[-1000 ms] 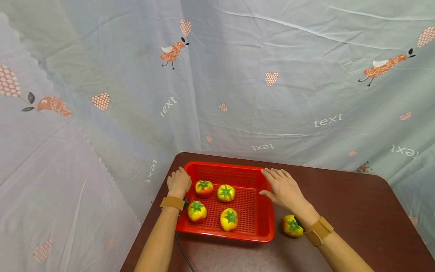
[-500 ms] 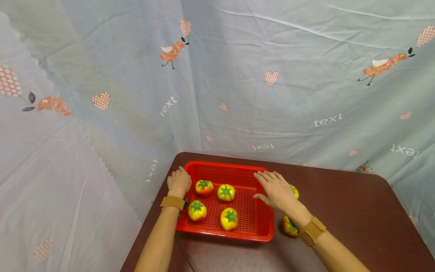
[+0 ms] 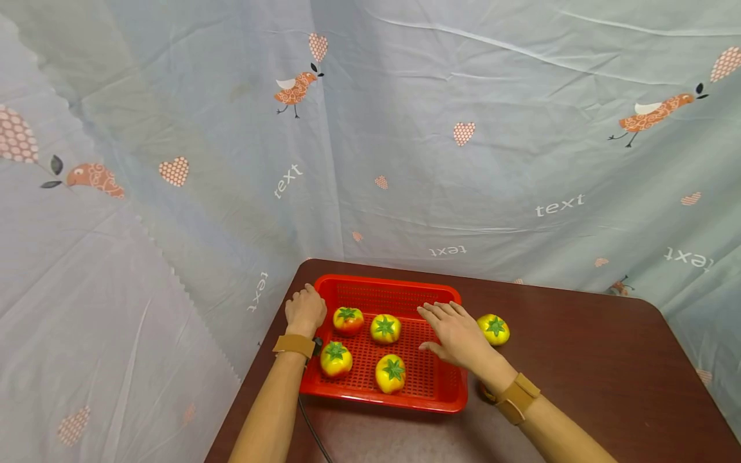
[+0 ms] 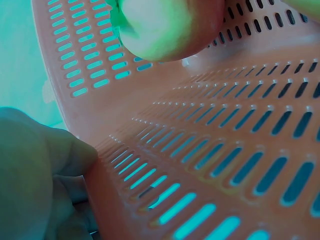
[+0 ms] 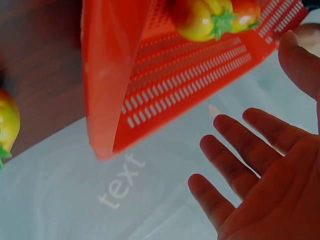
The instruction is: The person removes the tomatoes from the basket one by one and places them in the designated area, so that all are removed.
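A red plastic basket [image 3: 399,406] with slotted walls stands on the table. Several yellow-red fruits with green star-shaped tops, tomato-like, sit in it; one such fruit [image 3: 336,359] is at its near left. My left hand [image 3: 305,311] grips the basket's left rim, its thumb at the edge and the other fingers curled outside in the left wrist view. Above the basket's right side, my right hand [image 3: 460,333] is spread with nothing in it. Another fruit [image 3: 494,329] lies on the table right of the basket. One more, nearer, is mostly hidden behind my right wrist.
The dark red-brown table [image 3: 590,360] extends to the right. A grey-blue printed curtain [image 3: 405,161] hangs behind and to the left of it. A thin black cable [image 3: 312,429] runs from near my left wrist toward the front.
My right hand has moved left and slightly down, from the basket's right rim to over its inside. The far fruit on the right has come into sight. My left hand stays put.
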A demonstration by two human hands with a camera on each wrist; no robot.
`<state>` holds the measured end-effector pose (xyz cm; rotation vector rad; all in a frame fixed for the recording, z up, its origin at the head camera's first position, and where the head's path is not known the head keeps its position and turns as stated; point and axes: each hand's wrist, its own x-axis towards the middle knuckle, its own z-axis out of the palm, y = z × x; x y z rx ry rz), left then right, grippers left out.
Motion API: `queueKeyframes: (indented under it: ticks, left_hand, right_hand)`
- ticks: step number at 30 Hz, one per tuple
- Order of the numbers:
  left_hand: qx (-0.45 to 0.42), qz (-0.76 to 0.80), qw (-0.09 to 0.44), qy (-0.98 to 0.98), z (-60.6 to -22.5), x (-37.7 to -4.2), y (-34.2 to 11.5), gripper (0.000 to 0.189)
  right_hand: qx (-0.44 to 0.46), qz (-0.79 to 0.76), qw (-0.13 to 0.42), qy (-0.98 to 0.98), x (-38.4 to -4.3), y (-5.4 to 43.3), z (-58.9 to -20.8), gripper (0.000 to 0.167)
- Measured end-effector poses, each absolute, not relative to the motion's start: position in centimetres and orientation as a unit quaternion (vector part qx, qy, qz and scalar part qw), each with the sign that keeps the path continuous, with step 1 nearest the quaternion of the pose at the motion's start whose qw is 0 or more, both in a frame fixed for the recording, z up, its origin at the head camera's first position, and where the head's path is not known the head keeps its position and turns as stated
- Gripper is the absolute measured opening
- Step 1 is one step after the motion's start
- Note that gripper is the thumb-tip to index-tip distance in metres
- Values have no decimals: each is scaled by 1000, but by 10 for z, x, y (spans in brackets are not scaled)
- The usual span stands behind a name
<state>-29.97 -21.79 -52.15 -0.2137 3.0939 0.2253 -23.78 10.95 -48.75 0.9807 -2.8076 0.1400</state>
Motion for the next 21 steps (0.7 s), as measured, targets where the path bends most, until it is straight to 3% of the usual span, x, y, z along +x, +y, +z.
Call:
queueKeyframes:
  ticks: [21]
  left_hand:
    - [-78,85,19,993,-524,-300,-218,60]
  right_hand:
    - [384,27,48,-922,-224,82,-517,70]
